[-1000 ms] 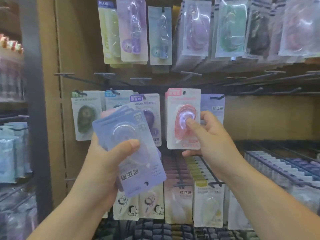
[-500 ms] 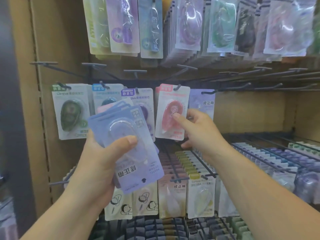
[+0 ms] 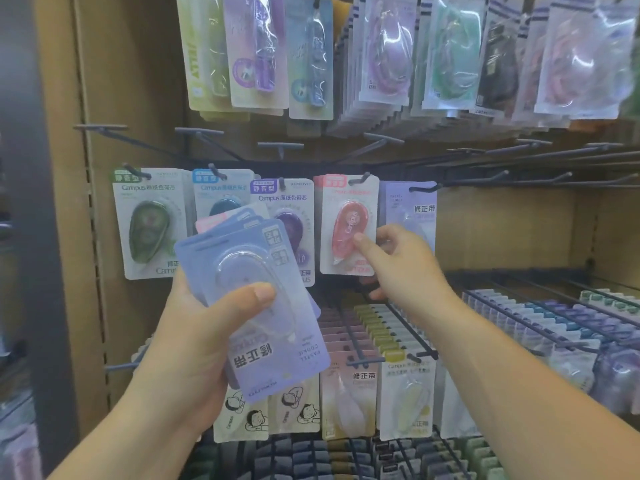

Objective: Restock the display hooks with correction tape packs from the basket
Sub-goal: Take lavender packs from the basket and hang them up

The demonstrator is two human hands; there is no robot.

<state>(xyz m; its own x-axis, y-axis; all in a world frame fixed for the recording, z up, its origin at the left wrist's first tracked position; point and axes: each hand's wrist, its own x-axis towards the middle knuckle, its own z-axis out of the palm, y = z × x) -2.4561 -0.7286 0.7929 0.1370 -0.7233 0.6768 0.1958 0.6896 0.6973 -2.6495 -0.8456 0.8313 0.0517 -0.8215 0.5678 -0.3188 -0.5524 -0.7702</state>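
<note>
Right hand [image 3: 405, 268] has slid down to the lower right edge of the pink pack [image 3: 346, 216]. Thumb on the glossy blister, fingers curled behind, pinching it. Pack hangs upright on its hook [image 3: 360, 180], long axis vertical, neighbours tight on both sides. Bare hooks [image 3: 536, 176] up right of that hand give open room. Left hand [image 3: 194, 341], well apart and lower left, grips fanned lavender packs [image 3: 256, 306]: flat card, clear domed blisters, print upside down, long axis tilted upper-left to lower-right.
</note>
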